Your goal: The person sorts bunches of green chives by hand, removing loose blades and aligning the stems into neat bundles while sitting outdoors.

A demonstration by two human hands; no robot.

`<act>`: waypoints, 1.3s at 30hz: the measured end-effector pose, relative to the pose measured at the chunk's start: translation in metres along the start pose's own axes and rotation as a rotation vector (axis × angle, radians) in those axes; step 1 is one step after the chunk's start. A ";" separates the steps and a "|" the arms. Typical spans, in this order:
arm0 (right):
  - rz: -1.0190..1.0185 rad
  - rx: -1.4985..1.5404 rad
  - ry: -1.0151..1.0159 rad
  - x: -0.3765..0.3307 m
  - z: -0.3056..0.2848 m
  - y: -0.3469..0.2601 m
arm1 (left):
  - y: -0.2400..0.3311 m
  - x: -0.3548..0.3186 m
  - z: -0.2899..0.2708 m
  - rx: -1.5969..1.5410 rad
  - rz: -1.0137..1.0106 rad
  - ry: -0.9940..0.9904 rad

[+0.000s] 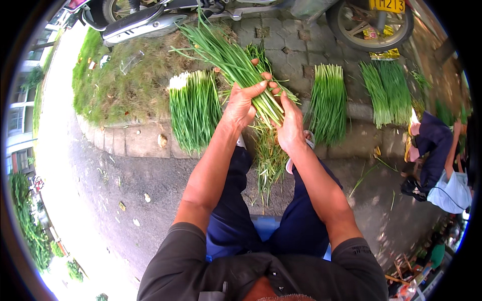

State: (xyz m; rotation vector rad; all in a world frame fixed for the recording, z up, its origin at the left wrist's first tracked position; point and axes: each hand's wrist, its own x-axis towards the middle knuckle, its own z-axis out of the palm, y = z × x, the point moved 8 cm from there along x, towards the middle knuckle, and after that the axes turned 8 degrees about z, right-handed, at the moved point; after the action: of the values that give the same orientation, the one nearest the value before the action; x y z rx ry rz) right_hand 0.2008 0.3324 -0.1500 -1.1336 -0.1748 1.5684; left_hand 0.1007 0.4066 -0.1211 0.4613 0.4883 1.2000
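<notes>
A loose bunch of green chives (228, 57) is held out in front of me, its leaf tips pointing up and left and its pale stem ends toward me. My left hand (242, 103) grips the bunch from the left, thumb laid across the stems. Closed around the stem ends from the right is my right hand (290, 120), its fingertips close to the left thumb. A heap of chive trimmings (269, 160) lies between my feet, partly hidden by the hands. To the left rests a neat pile of chives (196, 113), white ends facing away; another chive pile (329, 103) lies to the right.
More chives (386, 93) lie farther right, near a seated person (444, 155) in dark trousers. Parked motorbikes (145, 22) stand along the far side, one wheel (370, 25) at the upper right. A raised kerb (148, 140) crosses ahead of my feet. Beneath me is something blue (266, 226).
</notes>
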 end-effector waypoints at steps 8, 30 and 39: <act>-0.064 -0.602 -0.309 -0.017 0.028 -0.009 | 0.002 -0.004 0.006 0.090 -0.060 -0.095; 0.177 -0.962 -0.605 -0.077 0.048 0.014 | 0.147 -0.032 -0.154 -0.113 0.209 0.419; 0.252 -0.629 -0.412 -0.058 0.005 -0.027 | 0.262 -0.169 -0.144 0.615 0.782 1.095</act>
State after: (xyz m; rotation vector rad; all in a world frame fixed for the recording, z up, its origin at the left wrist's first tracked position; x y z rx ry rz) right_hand 0.2096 0.2964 -0.0971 -1.3231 -0.8779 2.0367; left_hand -0.2306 0.3342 -0.0667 0.4963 1.7635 2.0323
